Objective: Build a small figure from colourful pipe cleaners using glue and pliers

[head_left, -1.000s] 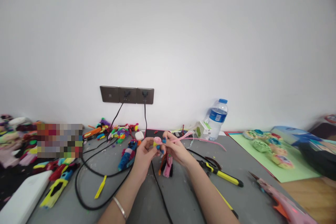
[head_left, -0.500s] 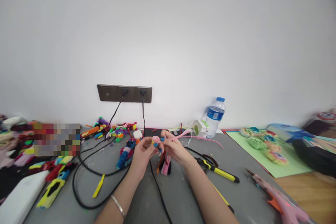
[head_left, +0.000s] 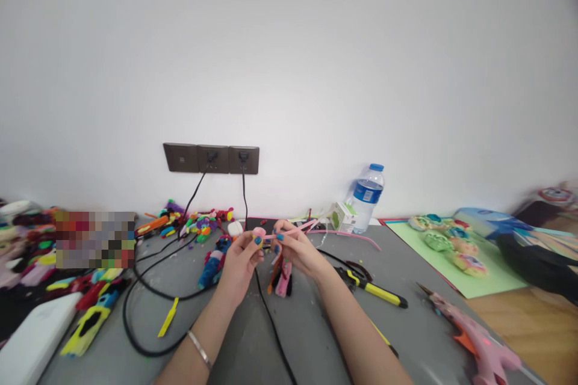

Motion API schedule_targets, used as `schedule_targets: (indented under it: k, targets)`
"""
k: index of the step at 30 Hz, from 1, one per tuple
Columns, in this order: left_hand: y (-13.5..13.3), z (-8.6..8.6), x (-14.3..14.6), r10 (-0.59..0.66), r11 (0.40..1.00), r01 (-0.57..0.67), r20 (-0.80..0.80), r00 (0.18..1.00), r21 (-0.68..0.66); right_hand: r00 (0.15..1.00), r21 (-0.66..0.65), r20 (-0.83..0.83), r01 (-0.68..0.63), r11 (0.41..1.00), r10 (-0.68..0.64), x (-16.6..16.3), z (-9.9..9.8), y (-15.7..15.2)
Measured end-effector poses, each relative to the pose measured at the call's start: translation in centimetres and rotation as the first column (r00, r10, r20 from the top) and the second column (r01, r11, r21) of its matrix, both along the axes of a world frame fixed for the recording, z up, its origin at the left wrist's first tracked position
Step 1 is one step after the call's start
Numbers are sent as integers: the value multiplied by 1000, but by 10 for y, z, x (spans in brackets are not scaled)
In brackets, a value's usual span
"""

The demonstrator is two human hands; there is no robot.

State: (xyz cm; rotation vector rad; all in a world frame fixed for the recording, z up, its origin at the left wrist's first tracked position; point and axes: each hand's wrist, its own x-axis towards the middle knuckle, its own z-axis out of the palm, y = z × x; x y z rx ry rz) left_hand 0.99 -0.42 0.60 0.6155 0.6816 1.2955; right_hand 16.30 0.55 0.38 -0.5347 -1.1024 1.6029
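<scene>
Above the grey table (head_left: pixel 253 337), my left hand (head_left: pixel 239 258) pinches a small coiled pink pipe cleaner piece (head_left: pixel 259 233) between thumb and fingers. My right hand (head_left: pixel 298 251) is closed on the same pink pipe cleaner's straight tail (head_left: pixel 298 230), which runs off to the right. The two hands almost touch. Under them lies a pink and orange pipe cleaner figure (head_left: pixel 283 278). A silver bracelet (head_left: pixel 197 349) sits on my left wrist.
Black cables (head_left: pixel 149 289) run from wall sockets (head_left: pixel 211 159) across the table. Bright pipe cleaner figures (head_left: pixel 198 225) lie at the left. A yellow utility knife (head_left: pixel 379 293), scissors, a pink glue gun (head_left: pixel 474 337), a water bottle (head_left: pixel 365 197), and a green sheet (head_left: pixel 460 264) lie to the right.
Both hands stay together on the pink pipe cleaner; the coil has shifted slightly left in my left fingers. The view has drifted a little.
</scene>
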Motion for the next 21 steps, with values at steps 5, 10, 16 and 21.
schedule_targets:
  k: [5, 10, 16, 21]
  targets:
    - [3, -3, -5, -40, 996, 49, 118, 992, -71, 998, -21, -56, 38, 999, -39, 2, -2, 4]
    - [3, -5, -5, -109, 991, 122, 182, 977, -63, 997, -16, -54, 55, 998, -56, 3, -3, 6]
    - [3, -5, -6, -125, 988, 139, 163, 979, -73, 995, -15, -70, 63, 998, -64, 7, -4, 7]
    - [3, -7, -4, -49, 996, 55, 89, 995, -74, 996, -40, -33, 87, 995, -88, 11, -2, 6]
